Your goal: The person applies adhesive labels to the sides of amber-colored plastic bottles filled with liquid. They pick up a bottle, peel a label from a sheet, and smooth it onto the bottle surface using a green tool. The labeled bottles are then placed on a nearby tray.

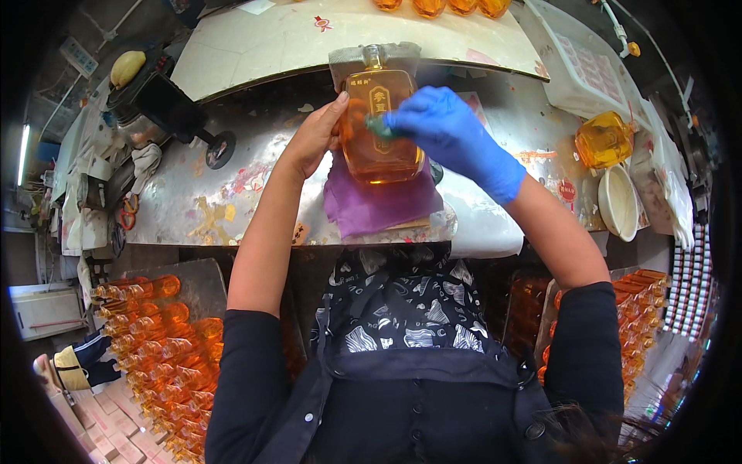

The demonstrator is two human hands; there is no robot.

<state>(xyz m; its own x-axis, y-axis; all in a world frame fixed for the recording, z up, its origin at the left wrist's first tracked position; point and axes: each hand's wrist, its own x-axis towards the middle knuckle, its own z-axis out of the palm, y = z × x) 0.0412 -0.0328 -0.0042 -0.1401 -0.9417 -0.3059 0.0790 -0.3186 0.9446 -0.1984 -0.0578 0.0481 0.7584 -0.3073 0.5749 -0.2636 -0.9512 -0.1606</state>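
Amber bottle (pixel 379 102): over purple cloth (pixel 379 207), counter's (pixel 255 147) near side, prob. vs. scratches.
L. hand (pixel 317 133): clamped on bottle's left side, likely to steady.
R. hand (pixel 456 131): gloved, pinches dk. green wad (pixel 379 127) at front.

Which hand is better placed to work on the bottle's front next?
Probably the right hand: it is gloved and holds a small green thing over the front of the bottle, while the bare left hand grips the bottle's left edge.
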